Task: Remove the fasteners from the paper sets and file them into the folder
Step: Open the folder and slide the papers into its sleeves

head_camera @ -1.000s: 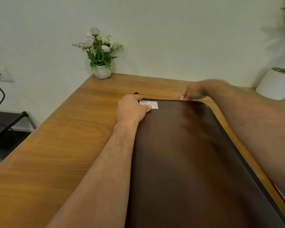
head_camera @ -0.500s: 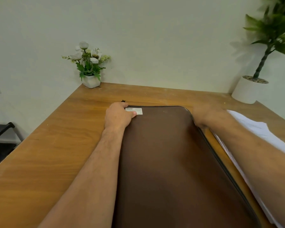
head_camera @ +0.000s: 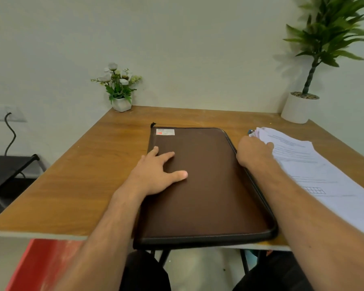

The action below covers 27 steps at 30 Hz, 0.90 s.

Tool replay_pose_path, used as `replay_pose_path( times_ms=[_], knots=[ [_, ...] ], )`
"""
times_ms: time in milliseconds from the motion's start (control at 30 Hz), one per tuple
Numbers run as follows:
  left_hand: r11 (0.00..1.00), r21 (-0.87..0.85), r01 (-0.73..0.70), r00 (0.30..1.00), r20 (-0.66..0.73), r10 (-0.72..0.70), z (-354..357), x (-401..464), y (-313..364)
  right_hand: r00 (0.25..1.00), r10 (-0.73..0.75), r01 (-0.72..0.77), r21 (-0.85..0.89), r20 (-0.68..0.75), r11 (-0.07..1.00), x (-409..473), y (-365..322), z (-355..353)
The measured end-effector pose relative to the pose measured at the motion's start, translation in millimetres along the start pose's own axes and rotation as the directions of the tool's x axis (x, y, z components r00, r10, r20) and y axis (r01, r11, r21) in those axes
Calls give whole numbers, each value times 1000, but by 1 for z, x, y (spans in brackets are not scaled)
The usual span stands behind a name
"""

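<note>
A brown zip folder [head_camera: 198,185] lies closed and flat on the wooden table [head_camera: 82,164], its near edge over the table's front. My left hand [head_camera: 156,173] rests flat on its left half with fingers spread. My right hand [head_camera: 252,153] sits on the folder's right edge with fingers curled down onto the zip line; the zip pull is hidden under it. A small black zip tab [head_camera: 153,124] sticks out at the far left corner. To the right lies a stack of printed paper sets [head_camera: 313,175], with a blue fastener [head_camera: 251,132] at its far left corner.
A small white pot of flowers [head_camera: 121,103] stands at the table's far left corner and a tall potted plant [head_camera: 297,109] at the far right. A black stand [head_camera: 6,169] and a wall socket with a cable are off to the left.
My right hand has travelled from the folder's far edge round the corner and down its right side. My left hand left the far left corner and now lies flat nearer me. The view tilted down.
</note>
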State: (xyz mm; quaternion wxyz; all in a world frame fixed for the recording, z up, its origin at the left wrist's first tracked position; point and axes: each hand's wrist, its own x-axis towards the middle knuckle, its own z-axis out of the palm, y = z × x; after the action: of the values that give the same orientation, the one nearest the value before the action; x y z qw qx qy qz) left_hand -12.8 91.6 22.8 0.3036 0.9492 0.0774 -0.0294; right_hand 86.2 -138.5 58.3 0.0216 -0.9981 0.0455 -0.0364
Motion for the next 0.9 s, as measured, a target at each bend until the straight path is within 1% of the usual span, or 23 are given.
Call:
replay_pose_path(
  times_ms=[33, 100, 233, 367, 433, 500, 567, 633, 700, 800, 833, 900],
  knots=[
    [1000, 3, 11, 1000, -23, -11, 6, -6, -1, 1000, 1, -1, 18, 32, 1000, -5, 1, -3],
    [997, -66, 30, 997, -65, -34, 11, -11, -5, 996, -4, 4, 8, 89, 1000, -21, 5, -9],
    [988, -148, 34, 995, -90, -48, 11, -13, -6, 992, -63, 73, -91, 107, 993, -76, 28, -21],
    [985, -167, 41, 993, -105, -60, 14, -19, -7, 983, -164, 174, -140, 82, 975, -138, 53, -29],
    [984, -175, 40, 992, -109, -60, 16, -22, -6, 983, -178, 181, -115, 35, 977, -164, 66, -25],
    [983, -181, 36, 993, -105, -56, 18, -25, -5, 985, -170, 170, -43, 12, 984, -185, 82, -13],
    [980, -197, 23, 992, -115, -46, 17, -25, -3, 991, -131, 129, 148, 6, 981, -200, 94, -1],
    [971, -239, 13, 988, -149, -50, 14, -25, -2, 998, -60, 46, 407, 23, 912, -210, 97, 6],
    [962, -272, 6, 983, -175, -56, 12, -24, -1, 1000, -5, -2, 603, 10, 798, -221, 85, 16],
    [967, -254, 14, 977, -200, -66, 17, -22, 2, 999, -24, 45, 712, -40, 700, -241, 43, 39],
    [970, -241, 19, 976, -206, -70, 19, -22, 2, 997, -51, 73, 728, -52, 681, -247, 27, 47],
    [973, -230, 20, 975, -210, -70, 22, -23, 3, 991, -91, 133, 721, -96, 680, -256, -2, 65]
  ],
)
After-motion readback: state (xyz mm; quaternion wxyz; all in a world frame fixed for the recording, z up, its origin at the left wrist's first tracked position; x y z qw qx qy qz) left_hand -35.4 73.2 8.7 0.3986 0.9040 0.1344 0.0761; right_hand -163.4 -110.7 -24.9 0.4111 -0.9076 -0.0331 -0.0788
